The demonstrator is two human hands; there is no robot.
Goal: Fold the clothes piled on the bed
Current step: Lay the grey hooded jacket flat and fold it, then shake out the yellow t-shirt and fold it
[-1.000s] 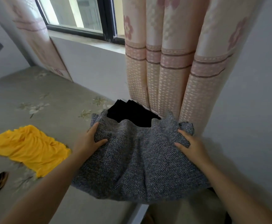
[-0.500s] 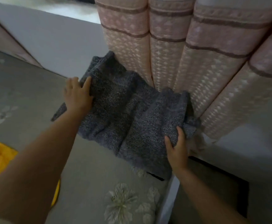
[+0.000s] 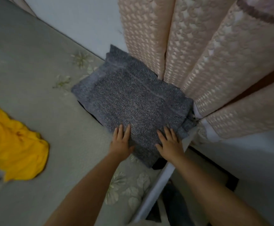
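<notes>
Pressing flat, uncurled fingers (image 3: 127, 130) of both hands on the folded grey knit (image 3: 133, 101) risks shoving it off the bed (image 3: 35, 79) edge beside the curtain (image 3: 198, 54).

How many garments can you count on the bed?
3: a grey knit under both hands by the curtain, something black peeking from beneath it, a yellow one at left. More may be hidden.

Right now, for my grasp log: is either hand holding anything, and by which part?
Nothing is gripped: left hand and right hand press flat on the folded grey knitted garment's near edge.
</notes>
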